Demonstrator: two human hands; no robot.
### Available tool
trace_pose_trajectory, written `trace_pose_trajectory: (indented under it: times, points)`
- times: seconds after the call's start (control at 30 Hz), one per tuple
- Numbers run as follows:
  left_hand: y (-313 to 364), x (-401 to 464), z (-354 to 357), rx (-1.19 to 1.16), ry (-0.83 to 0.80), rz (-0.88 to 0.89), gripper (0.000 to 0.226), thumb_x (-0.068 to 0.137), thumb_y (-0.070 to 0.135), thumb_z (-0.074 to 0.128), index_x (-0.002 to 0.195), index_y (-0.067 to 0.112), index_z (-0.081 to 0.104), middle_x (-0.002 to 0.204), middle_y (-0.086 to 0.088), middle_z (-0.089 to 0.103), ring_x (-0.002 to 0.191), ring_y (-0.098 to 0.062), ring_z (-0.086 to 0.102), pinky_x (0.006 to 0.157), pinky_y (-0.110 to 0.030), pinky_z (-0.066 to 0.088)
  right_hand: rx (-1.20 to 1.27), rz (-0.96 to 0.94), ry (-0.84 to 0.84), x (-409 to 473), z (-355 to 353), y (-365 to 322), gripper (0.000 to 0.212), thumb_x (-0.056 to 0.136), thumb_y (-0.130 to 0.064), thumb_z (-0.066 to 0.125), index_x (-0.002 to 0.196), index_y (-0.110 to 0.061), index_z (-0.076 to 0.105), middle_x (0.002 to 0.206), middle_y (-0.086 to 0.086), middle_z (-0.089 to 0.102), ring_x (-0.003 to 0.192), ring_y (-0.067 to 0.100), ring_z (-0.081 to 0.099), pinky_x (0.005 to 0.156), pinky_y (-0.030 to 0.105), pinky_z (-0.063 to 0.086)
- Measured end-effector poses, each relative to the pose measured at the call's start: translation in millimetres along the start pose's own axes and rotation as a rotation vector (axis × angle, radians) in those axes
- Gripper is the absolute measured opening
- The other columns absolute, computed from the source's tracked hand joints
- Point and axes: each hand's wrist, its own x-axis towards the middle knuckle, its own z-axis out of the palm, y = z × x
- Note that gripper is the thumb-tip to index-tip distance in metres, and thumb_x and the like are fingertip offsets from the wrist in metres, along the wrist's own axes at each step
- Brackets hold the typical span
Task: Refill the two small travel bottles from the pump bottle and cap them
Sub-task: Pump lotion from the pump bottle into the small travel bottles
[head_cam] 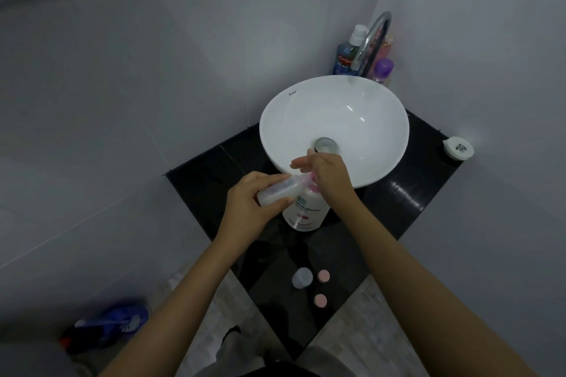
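Gripped sideways in the left hand, one travel bottle meets the pump bottle nozzle; right hand presses the pump, fingers straight.
Nearer than the pump bottle: one second travel bottle, two pink caps.

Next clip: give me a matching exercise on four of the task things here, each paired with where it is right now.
Things:
1. travel bottle
2. pump bottle
3. second travel bottle
4. two pink caps

Places:
A. loose on the counter's near end
B. held tilted in the left hand
C. upright before the basin, under the right hand
D. uncapped, standing beside the caps

Pairs: 1-B, 2-C, 3-D, 4-A
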Motion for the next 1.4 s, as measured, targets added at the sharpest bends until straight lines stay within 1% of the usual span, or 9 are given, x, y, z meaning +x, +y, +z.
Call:
trace_pose_trajectory:
  times: [0.13,0.27,0.4,0.47,0.6,0.73,1.07,1.27,1.4]
  points:
    - [5,4,1,-0.018,0.012,0.030,0.040,0.074,0.027,0.076,0.113,0.021,0.067,0.104,0.001,0.064,0.097,-0.005,0.060,0.080,-0.011,0.050,-0.027,-0.069,0.001,-2,-4,-9,0.036,0.097,-0.022,0.045,0.088,-0.003,0.074,0.068,-0.003,0.069,0.066,0.006,0.062,0.068,0.028,0.051]
    - [3,5,0,-0.017,0.011,0.038,0.039,0.073,0.032,0.075,0.111,0.028,0.066,0.103,0.003,0.064,0.097,-0.005,0.060,0.080,-0.012,0.051,0.006,-0.079,0.008,-1,-2,-3,0.041,0.098,-0.023,0.042,0.071,-0.019,0.074,0.066,-0.012,0.069,0.062,0.003,0.062,0.066,0.029,0.052]
    - [-4,0,2,-0.031,-0.005,0.010,0.037,0.075,0.028,0.076,0.110,0.030,0.067,0.101,0.005,0.065,0.095,-0.004,0.061,0.079,-0.012,0.050,-0.070,-0.076,0.047,-2,4,9,0.044,0.095,-0.029,0.040,0.065,-0.031,0.073,0.063,-0.020,0.060,0.070,0.008,0.055,0.092,0.048,0.049]
    - [-6,-2,2,-0.057,-0.011,0.000,0.035,0.076,0.025,0.076,0.109,0.033,0.066,0.101,0.007,0.065,0.095,-0.001,0.061,0.079,-0.012,0.050,-0.109,-0.070,0.039,-2,3,9,0.043,0.094,-0.031,0.041,0.063,-0.033,0.072,0.062,-0.020,0.059,0.070,0.010,0.055,0.093,0.050,0.048]
    - [-4,-3,1,-0.088,-0.020,0.009,0.035,0.077,0.026,0.075,0.110,0.033,0.065,0.103,0.013,0.064,0.098,0.001,0.060,0.079,-0.010,0.050,-0.115,-0.049,-0.014,1,-5,-5,0.034,0.093,-0.031,0.049,0.076,-0.019,0.076,0.079,-0.005,0.067,0.078,0.014,0.059,0.076,0.039,0.054]
    - [-2,-3,2,-0.079,-0.007,0.005,0.036,0.077,0.028,0.074,0.111,0.033,0.063,0.105,0.015,0.062,0.100,0.003,0.059,0.080,-0.009,0.050,-0.114,-0.087,-0.011,0,-6,-12,0.035,0.096,-0.026,0.045,0.090,-0.009,0.074,0.082,-0.004,0.071,0.081,0.012,0.061,0.080,0.038,0.052]
    - [-7,-4,3,-0.038,-0.017,-0.002,0.036,0.077,0.029,0.074,0.113,0.028,0.066,0.101,0.009,0.063,0.095,0.001,0.058,0.080,-0.020,0.049,-0.169,-0.066,0.041,-4,4,4,0.044,0.097,-0.027,0.039,0.066,-0.030,0.069,0.081,-0.008,0.067,0.082,0.015,0.058,0.098,0.054,0.045]
    - [-2,2,1,-0.038,-0.007,0.035,0.035,0.076,0.032,0.074,0.110,0.034,0.064,0.103,0.016,0.063,0.099,0.001,0.059,0.080,-0.016,0.051,-0.092,-0.055,0.025,-1,-2,-12,0.035,0.096,-0.021,0.044,0.082,-0.010,0.074,0.080,0.001,0.072,0.084,0.019,0.062,0.073,0.034,0.053]
    - [-5,2,1,-0.054,-0.002,0.041,0.036,0.076,0.033,0.074,0.110,0.034,0.064,0.104,0.016,0.063,0.100,0.000,0.059,0.081,-0.013,0.051,-0.012,-0.036,0.062,-2,2,-3,0.040,0.096,-0.022,0.040,0.072,-0.020,0.072,0.076,-0.008,0.072,0.075,0.009,0.061,0.063,0.028,0.049]
